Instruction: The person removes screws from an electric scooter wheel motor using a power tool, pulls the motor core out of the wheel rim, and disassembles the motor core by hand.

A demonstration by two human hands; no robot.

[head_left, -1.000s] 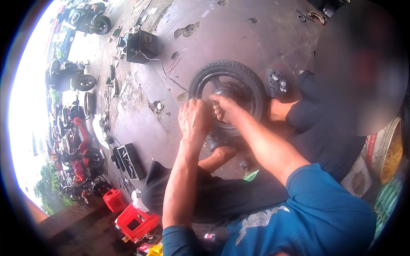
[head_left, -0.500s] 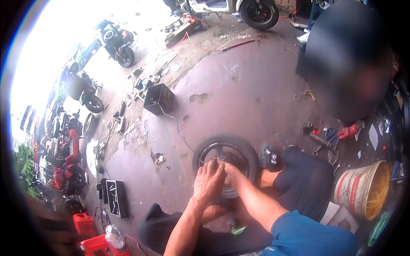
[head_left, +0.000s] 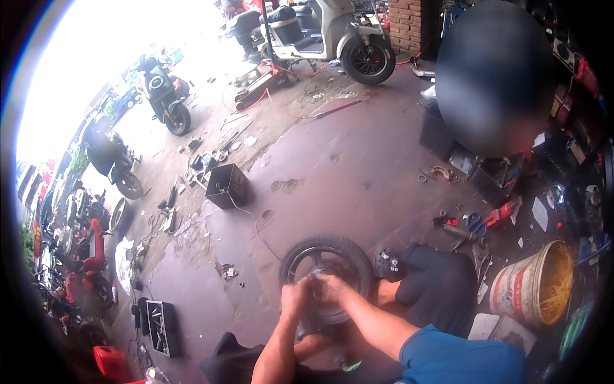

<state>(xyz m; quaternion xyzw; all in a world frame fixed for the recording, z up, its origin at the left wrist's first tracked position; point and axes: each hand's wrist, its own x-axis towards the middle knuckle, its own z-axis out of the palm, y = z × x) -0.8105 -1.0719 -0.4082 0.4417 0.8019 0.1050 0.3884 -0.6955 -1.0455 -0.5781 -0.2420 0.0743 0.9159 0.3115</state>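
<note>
A wheel with a black tyre (head_left: 355, 255) and dark spokes lies flat on the floor between my legs. Both hands are over its hub. My left hand (head_left: 297, 298) is curled closed at the left of the hub. Right beside it, my right hand (head_left: 329, 289) is closed too, its fingers meeting the left hand's. Whatever they grip is hidden by the fingers. A thin cable (head_left: 256, 224) runs from a black box (head_left: 226, 186) to the wheel's left edge.
A tool tray (head_left: 162, 328) lies at the left. To the right stand a bucket (head_left: 511, 286) and loose tools, including blue-handled scissors or pliers (head_left: 474, 222). A person (head_left: 495, 83) is at upper right. Scooters, one white (head_left: 320, 35), stand farther off.
The view has tilted up, so the scene sits lower or shifted left. My left hand has gone from fingers stretched over the hub to a curled grip; the right stays at the hub.
</note>
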